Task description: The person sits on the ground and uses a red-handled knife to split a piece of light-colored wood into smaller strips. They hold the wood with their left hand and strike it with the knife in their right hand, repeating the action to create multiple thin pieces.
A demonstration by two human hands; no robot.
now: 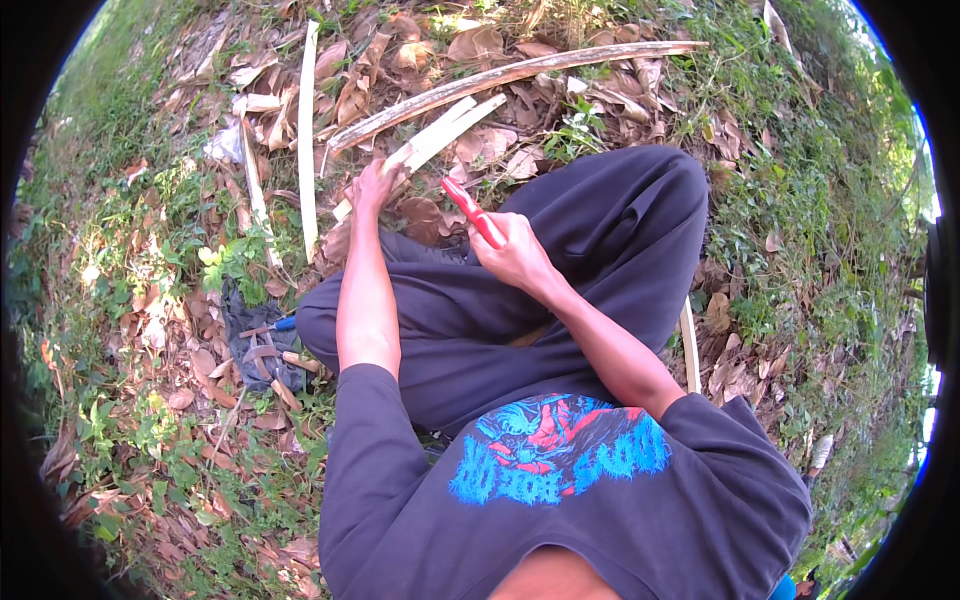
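I sit cross-legged on the ground in dark trousers. My left hand [373,186] grips the near end of a pale split bamboo strip [440,135] that slants up and to the right over dry leaves. My right hand [515,255] is closed around a red-handled knife [472,212]; the red part points up-left toward the strip, and its blade is not clearly visible. The two hands are about a hand's width apart above my knees.
A long brown bamboo pole [520,72] lies across the leaves beyond the strip. More thin strips [306,120] lie upright at left. A dark cloth [255,335] with small tools sits by my left knee. Another strip [689,345] lies at right. Grass and weeds surround.
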